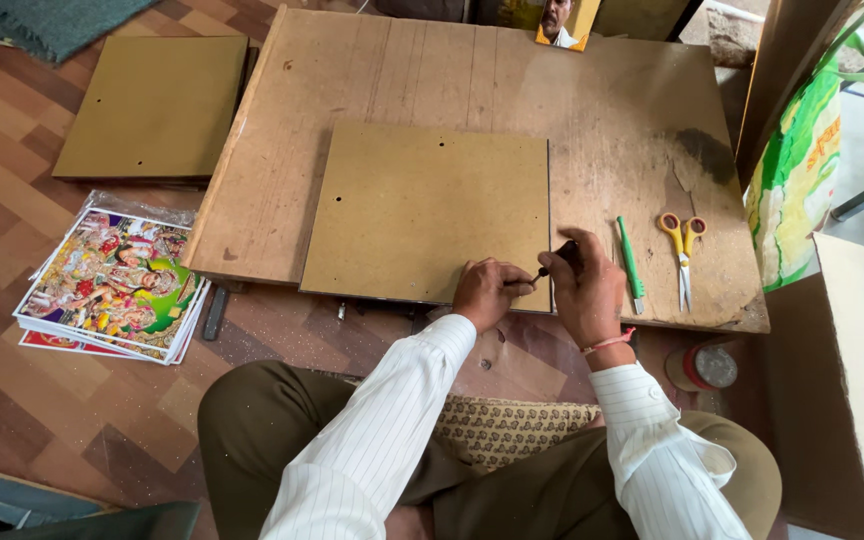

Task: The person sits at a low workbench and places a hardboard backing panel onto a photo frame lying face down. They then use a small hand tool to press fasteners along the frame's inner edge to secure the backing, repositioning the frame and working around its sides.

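Note:
A brown backing board [422, 205] lies flat on a low wooden work table [452, 70]. My left hand [487, 290] rests at the board's near right corner, fingers pinched at the edge. My right hand [582, 290] sits just right of it, closed around a small dark-handled tool [555, 266] whose tip points left toward my left fingers. What my left fingers pinch is too small to tell. A red thread band circles my right wrist.
A green pen-like tool [631, 262] and orange-handled scissors [683, 255] lie right of my hands. A stack of colourful prints [112, 285] sits on the floor at left, more brown boards [157, 105] behind it. A green bag [797, 170] stands at right, a tape roll [710, 367] below it.

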Demonstrator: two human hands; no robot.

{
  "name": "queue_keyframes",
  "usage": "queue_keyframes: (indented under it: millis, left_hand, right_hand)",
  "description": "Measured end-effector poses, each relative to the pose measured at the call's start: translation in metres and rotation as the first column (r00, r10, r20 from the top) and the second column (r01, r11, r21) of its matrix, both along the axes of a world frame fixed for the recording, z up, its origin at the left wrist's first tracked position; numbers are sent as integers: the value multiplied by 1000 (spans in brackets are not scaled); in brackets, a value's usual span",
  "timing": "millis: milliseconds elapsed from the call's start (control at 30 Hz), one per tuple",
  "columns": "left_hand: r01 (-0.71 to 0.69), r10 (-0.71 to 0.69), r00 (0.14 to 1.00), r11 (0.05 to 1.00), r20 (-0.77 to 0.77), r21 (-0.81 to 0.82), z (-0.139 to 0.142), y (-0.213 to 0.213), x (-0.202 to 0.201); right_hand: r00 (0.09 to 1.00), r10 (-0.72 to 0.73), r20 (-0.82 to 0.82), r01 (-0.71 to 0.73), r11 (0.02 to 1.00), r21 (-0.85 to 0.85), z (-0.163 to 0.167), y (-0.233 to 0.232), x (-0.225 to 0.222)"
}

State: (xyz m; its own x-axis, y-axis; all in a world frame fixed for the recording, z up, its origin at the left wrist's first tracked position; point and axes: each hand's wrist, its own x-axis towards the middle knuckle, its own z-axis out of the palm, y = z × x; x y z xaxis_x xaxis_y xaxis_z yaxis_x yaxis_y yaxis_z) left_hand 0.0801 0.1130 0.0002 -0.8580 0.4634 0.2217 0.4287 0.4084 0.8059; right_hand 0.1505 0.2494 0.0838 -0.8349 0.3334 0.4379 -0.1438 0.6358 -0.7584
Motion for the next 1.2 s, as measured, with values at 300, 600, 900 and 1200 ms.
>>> queue_keyframes:
  millis: [300,600,900,1200]
  left_hand:
    - [22,-27,998,995,56,95,2,-4,-3]
    - [20,-28,988,998,153,54,1,-4,-3]
    - [122,-154,958,983,-243,-139,2,-29,14]
    - [98,-245,848,944,-469,-316,13,5,13]
  right_hand:
    - [994,86,70,-71,980,-186,-2,4,-4]
    - [998,-57,-24,57,998,-28,-9,-6,-4]
    - [999,47,-16,-49,959,-280,-2,19,39]
    - [533,312,787,-834,351,426,-112,-79,104]
